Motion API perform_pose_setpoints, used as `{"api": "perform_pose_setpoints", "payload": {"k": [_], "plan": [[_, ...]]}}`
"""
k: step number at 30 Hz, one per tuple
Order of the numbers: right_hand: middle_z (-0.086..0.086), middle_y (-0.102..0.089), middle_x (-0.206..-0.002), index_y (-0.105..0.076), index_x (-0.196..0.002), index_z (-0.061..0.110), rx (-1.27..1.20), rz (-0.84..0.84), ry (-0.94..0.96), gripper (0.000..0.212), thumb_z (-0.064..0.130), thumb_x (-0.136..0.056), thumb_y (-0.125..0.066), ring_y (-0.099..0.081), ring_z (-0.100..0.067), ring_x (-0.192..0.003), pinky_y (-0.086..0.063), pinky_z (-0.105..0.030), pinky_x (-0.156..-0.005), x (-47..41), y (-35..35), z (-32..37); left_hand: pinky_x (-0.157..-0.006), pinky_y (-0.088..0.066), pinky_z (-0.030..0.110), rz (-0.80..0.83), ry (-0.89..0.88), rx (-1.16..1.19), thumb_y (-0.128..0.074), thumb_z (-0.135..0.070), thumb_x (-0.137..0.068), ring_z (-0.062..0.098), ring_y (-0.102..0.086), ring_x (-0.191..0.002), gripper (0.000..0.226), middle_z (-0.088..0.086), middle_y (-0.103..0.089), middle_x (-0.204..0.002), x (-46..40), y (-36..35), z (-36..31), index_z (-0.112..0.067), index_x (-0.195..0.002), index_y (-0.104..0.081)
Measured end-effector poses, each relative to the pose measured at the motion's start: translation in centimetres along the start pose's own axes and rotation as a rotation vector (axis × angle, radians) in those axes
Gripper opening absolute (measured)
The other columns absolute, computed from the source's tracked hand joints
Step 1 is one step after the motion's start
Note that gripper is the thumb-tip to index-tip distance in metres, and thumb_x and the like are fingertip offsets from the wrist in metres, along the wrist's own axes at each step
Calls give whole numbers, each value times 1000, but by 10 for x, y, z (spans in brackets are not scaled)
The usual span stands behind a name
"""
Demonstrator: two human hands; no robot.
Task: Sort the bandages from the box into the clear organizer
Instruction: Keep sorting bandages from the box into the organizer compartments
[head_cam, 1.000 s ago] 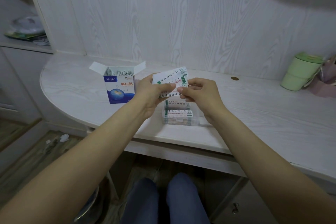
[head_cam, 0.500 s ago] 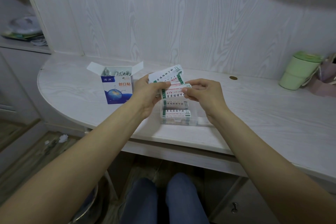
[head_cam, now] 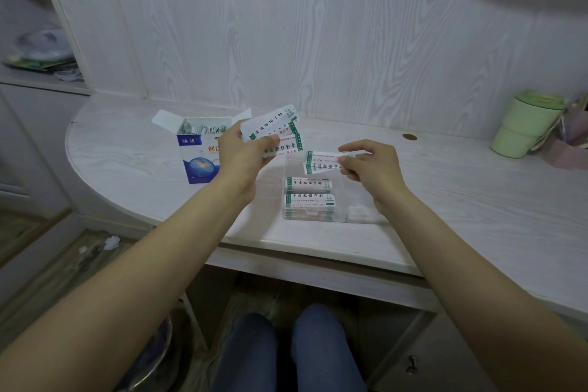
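My left hand (head_cam: pixel 243 154) grips a fanned stack of white-and-green wrapped bandages (head_cam: pixel 276 134) above the desk. My right hand (head_cam: pixel 370 169) pinches a single bandage (head_cam: pixel 321 162) by its right end, held over the clear organizer (head_cam: pixel 356 188). Inside the organizer's left side lie several bandages (head_cam: pixel 308 197) in a pile. The blue and white bandage box (head_cam: pixel 199 153) stands open to the left, more wrapped bandages showing at its top, partly hidden by my left hand.
A green cup (head_cam: pixel 521 127) and pink items stand at the desk's far right by the wall. A small round brass cap (head_cam: pixel 409 136) sits in the desk surface (head_cam: pixel 461 200). A shelf with clutter is at the far left. My knees show under the desk.
My right hand has pulled one bandage off the stack and moved it right and down over the organizer. My left hand keeps the rest of the stack, shifted slightly left.
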State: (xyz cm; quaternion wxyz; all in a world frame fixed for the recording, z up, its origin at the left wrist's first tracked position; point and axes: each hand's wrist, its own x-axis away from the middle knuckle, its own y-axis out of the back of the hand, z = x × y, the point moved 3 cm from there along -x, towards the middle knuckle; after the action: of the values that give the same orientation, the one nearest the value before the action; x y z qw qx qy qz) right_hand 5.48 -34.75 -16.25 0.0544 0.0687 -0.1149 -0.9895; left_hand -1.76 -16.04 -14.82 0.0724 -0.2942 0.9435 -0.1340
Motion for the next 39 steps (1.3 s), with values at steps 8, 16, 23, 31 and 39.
{"api": "perform_pose_setpoints", "payload": {"k": [8,16,23,31,39], "plan": [[-12,-62,-70,-69,-87,12,363,85,99,10,3,-82,-68,-60,-15,-59,-41,-14,-50,-7,-22,-2,-73,-59,29,34,11,-7,-63,12,-81,19,-68,-81,30,6,-66,-92,-5,-3,5,-8,-102,-56],[-3,-61,-82,-70,-89,15,696,203,147,8,14,-81,-68,-59,-20,-79,-47,-29,-67,-13,-30,-1,-72,-59,26,37,16,-15,-64,10,-81,20,-68,-82,28,5,-67,-91,-8,-2,7,-10,-99,-57],[-2,-70,-92,-72,-88,16,875,252,167,6,18,-83,-68,-62,-20,-89,-44,-29,-67,-13,-36,5,-71,-59,26,40,27,-18,-64,10,-81,20,-68,-83,27,5,-67,-91,-9,-2,8,-14,-90,-56],[-1,-69,-87,-73,-94,10,831,344,216,13,11,-81,-71,-63,-19,-84,-54,-35,-79,-16,-45,13,-77,-59,30,29,35,-46,-65,8,-82,18,-68,-83,27,4,-67,-91,-11,-2,8,-15,-89,-56],[2,-62,-86,-72,-101,18,896,446,229,19,16,-82,-72,-62,-17,-82,-53,-34,-81,-18,-52,15,-75,-59,30,30,33,-54,-65,9,-80,20,-68,-84,26,6,-68,-92,-12,0,8,-14,-88,-57]]}}
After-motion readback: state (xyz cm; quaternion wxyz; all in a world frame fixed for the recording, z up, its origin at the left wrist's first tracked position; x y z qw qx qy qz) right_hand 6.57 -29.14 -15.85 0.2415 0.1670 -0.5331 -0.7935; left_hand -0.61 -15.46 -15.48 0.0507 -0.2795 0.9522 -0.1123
